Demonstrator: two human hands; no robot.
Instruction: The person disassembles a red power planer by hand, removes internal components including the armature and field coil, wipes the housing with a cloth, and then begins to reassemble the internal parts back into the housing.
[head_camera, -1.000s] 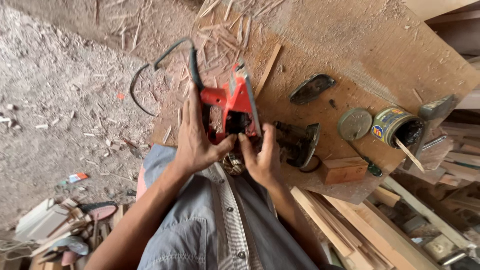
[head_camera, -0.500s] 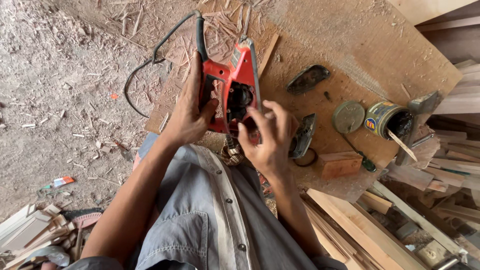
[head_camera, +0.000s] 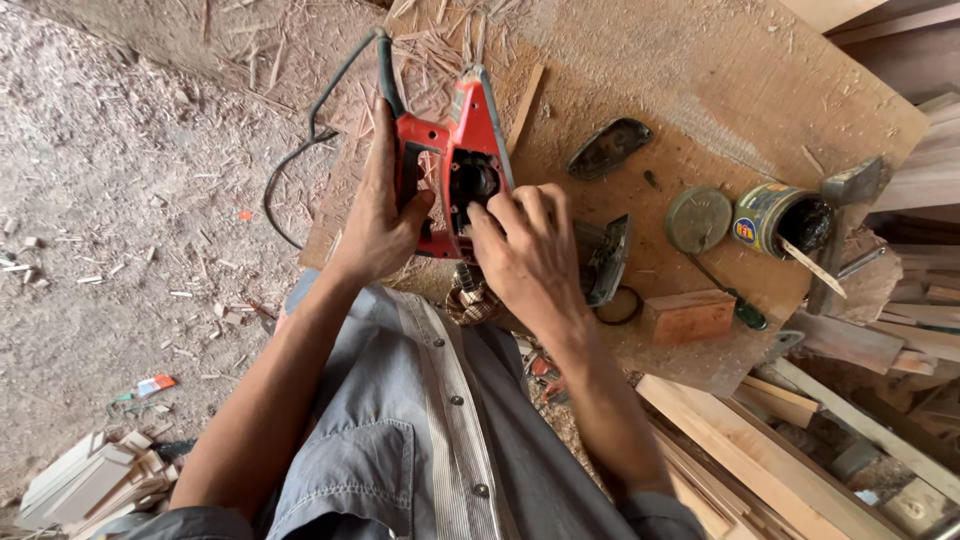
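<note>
Where hands (head_camera: 450, 235) meet, red planer (head_camera: 455, 160).

Your left hand (head_camera: 378, 225) grips the side of the red power tool (head_camera: 452, 160) lying on the wooden board (head_camera: 700, 80). Your right hand (head_camera: 530, 255) rests its fingertips at the tool's round black opening. Just right: a black cover (head_camera: 608, 147), a loose lid (head_camera: 699, 219), an open tin (head_camera: 780, 218), a wooden block (head_camera: 688, 316).

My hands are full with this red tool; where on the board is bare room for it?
Bare board lies beyond the dark cover, toward the far edge. Crowded: around the open tin, lid, wood block and right hand.
</note>
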